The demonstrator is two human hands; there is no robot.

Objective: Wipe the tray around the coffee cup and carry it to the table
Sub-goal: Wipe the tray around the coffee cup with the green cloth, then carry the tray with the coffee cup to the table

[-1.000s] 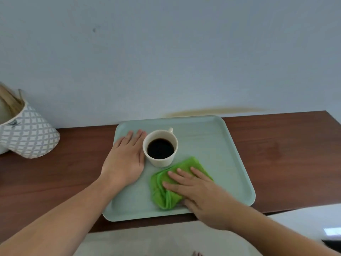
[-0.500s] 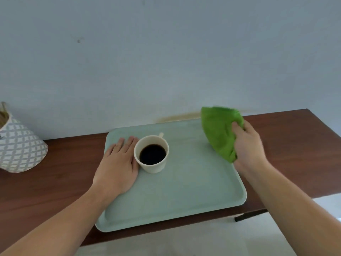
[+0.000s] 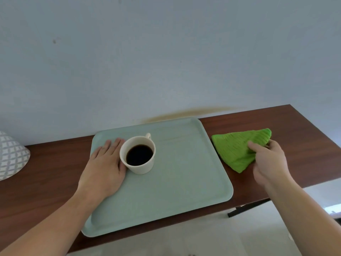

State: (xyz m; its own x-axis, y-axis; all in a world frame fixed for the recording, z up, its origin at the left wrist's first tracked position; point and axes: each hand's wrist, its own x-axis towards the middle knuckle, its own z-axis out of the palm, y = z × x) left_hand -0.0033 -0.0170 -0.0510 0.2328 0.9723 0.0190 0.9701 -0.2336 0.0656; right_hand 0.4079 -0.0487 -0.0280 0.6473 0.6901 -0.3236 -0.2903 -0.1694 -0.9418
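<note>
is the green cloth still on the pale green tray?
No, the green cloth lies on the dark wooden counter right of the pale green tray, under the right hand.

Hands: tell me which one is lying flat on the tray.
The left hand, palm down on the tray beside the coffee cup. The right hand is off the tray, pinching the green cloth on the wooden shelf.

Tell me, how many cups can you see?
1. The coffee cup stands on the left part of the tray, right beside the left hand. No other cup shows in this view.
</note>
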